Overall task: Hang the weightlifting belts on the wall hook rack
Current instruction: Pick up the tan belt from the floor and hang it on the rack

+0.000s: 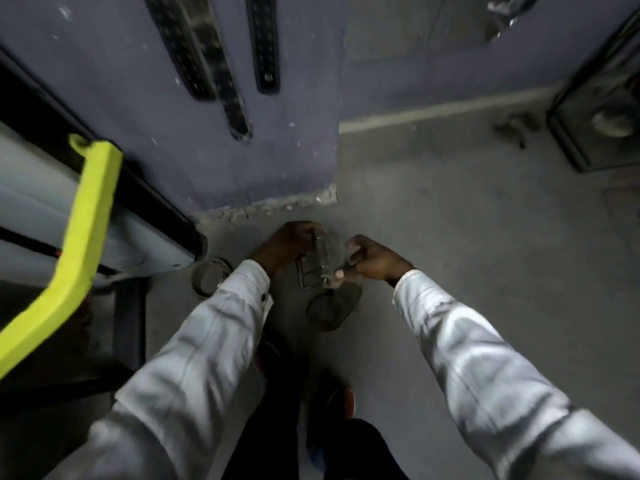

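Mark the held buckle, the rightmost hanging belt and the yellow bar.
Held buckle (325, 261): head view, metal frame.
Rightmost hanging belt (265, 46): head view, mid-strap.
Yellow bar (90, 216): head view, padded shaft.

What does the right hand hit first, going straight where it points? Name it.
Probably the left hand: the right hand points across the belt buckle both grip, straight at it. Depth is blurry, so not certain.

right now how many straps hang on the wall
3: wide strap leftmost, longer strap overlapping it, third strap apart on the right. Tops out of frame; more may hide.
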The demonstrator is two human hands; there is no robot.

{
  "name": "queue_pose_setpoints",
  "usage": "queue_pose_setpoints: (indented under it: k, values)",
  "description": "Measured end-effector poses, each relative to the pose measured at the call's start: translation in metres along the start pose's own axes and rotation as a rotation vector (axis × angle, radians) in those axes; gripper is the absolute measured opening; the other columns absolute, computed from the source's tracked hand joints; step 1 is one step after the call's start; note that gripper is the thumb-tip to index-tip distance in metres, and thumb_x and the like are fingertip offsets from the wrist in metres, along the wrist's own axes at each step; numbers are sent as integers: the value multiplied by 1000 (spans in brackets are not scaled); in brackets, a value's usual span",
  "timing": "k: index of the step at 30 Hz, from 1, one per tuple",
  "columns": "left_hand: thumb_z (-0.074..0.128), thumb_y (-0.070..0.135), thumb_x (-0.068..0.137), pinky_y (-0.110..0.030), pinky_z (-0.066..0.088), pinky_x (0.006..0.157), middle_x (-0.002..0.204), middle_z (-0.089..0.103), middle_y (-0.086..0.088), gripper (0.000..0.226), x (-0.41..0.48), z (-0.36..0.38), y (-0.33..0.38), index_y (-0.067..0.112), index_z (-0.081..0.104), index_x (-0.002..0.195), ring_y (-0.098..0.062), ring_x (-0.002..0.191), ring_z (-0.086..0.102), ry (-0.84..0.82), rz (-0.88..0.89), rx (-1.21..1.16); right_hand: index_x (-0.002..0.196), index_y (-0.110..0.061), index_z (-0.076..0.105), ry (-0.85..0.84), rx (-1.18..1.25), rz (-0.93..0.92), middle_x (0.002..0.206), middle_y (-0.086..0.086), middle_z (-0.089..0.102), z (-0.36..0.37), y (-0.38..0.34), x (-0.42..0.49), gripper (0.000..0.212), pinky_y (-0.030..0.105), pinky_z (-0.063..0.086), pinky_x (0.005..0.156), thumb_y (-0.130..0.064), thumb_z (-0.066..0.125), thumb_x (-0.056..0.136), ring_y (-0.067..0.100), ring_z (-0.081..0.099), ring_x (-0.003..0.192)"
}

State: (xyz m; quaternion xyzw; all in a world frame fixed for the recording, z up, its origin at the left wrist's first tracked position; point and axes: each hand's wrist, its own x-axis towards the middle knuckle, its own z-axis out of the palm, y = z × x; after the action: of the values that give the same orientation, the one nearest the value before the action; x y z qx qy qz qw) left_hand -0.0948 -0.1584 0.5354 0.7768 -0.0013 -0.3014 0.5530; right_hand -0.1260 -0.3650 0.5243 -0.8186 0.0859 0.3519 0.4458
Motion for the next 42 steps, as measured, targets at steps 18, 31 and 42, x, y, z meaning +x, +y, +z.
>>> queue_pose_setpoints:
  k: [18, 31, 42]
  values:
    - [61, 23, 96, -25, 56, 52, 78, 72, -10, 20, -100, -207, 186, 6, 71, 98, -16, 57, 68, 247, 51, -456, 127, -15, 58, -106, 53, -577, 110, -1, 70, -51, -290, -76, 35, 28, 57, 86, -14, 67, 93, 16, 67, 103]
    - [65, 44, 91, -37, 62, 77, 101, 72, -3, 35, -99, -235, 253, 13, 67, 107, -17, 93, 70, 516, 448, -432, 112, -29, 64, 370, 145, -902, 112, -1, 71, -52, -401, -72, 30, 43, 57, 89, -13, 67, 87, 14, 68, 98]
    - [46, 38, 102, -40, 53, 74, 93, 68, -14, 35, -92, -229, 297, 7, 63, 105, -25, 83, 64, 685, 631, -566, 104, 7, 70, 175, 143, -962, 88, 7, 71, -94, -469, -95, 23, 18, 54, 68, 6, 50, 94, 6, 64, 69]
